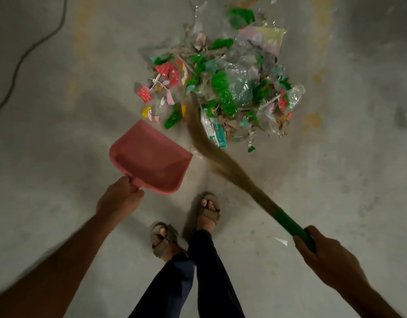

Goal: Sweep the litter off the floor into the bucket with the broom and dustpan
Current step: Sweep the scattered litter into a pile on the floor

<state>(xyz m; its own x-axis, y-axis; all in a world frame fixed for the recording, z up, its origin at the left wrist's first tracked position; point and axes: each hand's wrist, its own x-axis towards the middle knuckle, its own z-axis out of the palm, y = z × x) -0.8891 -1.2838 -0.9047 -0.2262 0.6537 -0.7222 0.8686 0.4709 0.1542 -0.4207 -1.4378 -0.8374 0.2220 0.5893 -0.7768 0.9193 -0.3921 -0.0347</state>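
On the grey concrete floor (60,111), toward its far edge, lies the litter (223,83), with the broom (220,161) bristles touching it. Right grip (324,255) clasps the green handle; left grip (119,198) holds the pink dustpan (149,157) just beside the pile.

A bare indoor utility space, perhaps a garage or storeroom: stained grey concrete floor (60,111) with rust-orange streaks (83,31) toward eleven o'clock, and a dark cable (16,70) snaking across at ten o'clock.
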